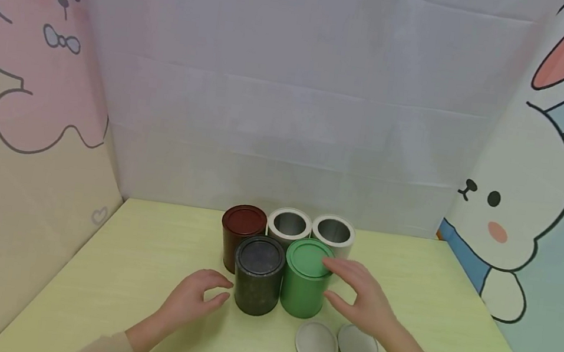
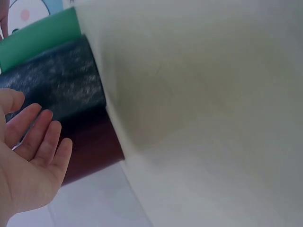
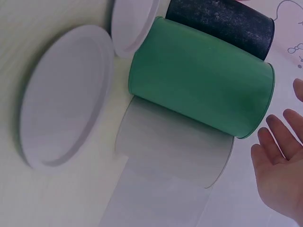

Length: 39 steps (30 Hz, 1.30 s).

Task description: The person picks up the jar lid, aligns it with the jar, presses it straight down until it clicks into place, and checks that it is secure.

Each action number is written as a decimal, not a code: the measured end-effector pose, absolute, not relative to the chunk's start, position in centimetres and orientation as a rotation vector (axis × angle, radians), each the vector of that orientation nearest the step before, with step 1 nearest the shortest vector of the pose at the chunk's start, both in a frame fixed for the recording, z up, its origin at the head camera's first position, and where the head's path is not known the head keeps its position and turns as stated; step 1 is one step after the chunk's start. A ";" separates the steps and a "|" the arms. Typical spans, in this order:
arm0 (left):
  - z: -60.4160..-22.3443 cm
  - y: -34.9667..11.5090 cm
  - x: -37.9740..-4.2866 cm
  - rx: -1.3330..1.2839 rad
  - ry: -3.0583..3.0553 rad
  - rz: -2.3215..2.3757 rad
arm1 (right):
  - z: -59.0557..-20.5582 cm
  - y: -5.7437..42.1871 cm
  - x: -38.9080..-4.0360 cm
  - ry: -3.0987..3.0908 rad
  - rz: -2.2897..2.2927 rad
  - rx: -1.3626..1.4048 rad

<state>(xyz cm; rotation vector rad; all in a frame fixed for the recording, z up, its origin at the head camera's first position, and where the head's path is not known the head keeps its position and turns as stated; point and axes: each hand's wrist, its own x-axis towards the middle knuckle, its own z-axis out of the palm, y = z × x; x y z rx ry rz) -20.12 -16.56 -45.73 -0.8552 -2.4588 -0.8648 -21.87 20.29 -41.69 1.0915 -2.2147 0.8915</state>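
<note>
My left hand (image 1: 195,299) is just left of a speckled black can (image 1: 256,291), its fingers loosely bent and nothing in them. In the left wrist view, the fingers (image 2: 45,142) spread in front of the black can (image 2: 61,75). My right hand (image 1: 369,303) hovers at the right of a green can (image 1: 302,295), index fingertip overlapping its lid edge in the head view. From the right wrist, a gap shows between those fingers (image 3: 281,135) and the green can (image 3: 201,78). Both cans stand upright with lids on.
Behind stand a lidded dark red can (image 1: 244,221) and two open silver-white cans, one in the middle (image 1: 274,222) and another at right (image 1: 346,249). Two pale round lids lie in front, a left lid (image 1: 316,344) and a right lid (image 1: 358,348). A white curtain (image 1: 290,112) backs the table.
</note>
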 end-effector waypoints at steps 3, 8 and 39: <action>-46.3 -15.8 -19.8 -0.932 -2.468 -0.877 | -42.3 21.3 -21.4 -2.225 0.899 1.069; -47.4 -14.8 -19.4 -0.997 -2.475 -0.869 | -43.2 22.6 -20.5 -2.208 0.871 1.081; -48.1 -5.9 -17.0 -1.371 -2.586 -0.518 | -48.6 25.0 -18.4 -2.518 0.527 1.203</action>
